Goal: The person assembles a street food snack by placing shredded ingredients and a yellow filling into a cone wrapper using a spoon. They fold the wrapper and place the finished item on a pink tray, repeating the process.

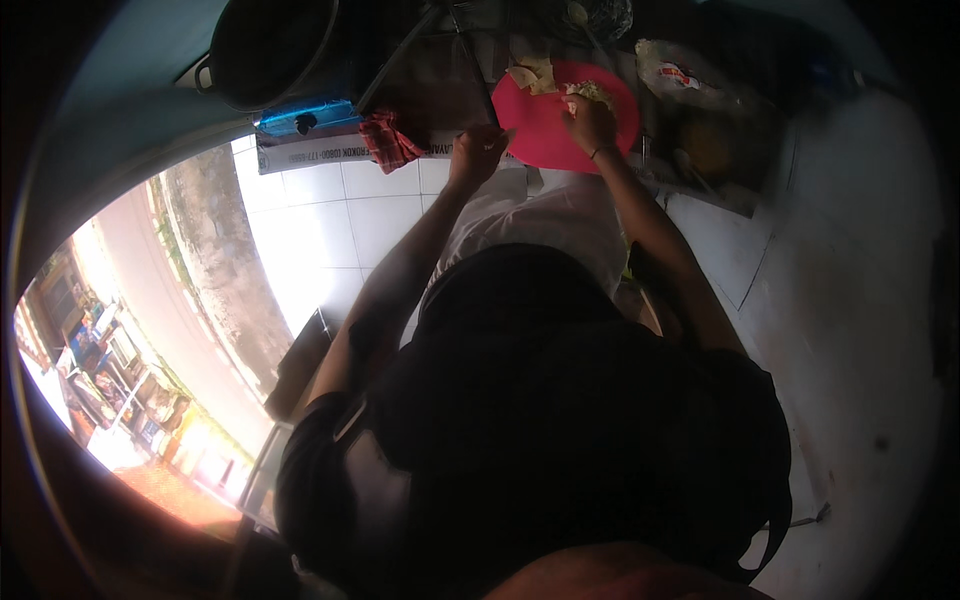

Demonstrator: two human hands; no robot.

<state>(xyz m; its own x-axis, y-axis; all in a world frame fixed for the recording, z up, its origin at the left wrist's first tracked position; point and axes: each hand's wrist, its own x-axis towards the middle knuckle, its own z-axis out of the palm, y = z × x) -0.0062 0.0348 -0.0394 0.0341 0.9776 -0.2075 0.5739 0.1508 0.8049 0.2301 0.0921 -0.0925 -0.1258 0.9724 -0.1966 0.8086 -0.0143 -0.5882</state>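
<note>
A round pink cutting board lies at twelve o'clock in the head view, near the top edge, with pale cut food on its far side. The right hand presses down on that food, fingers curled over it. The left hand is clenched around a knife — its short visible blade points toward three o'clock, long axis across the board's near edge. At ten o'clock from the board lie a red checked cloth, a blue rectangular package and a white strip-shaped label. A white printed wrapper sits at two o'clock.
</note>
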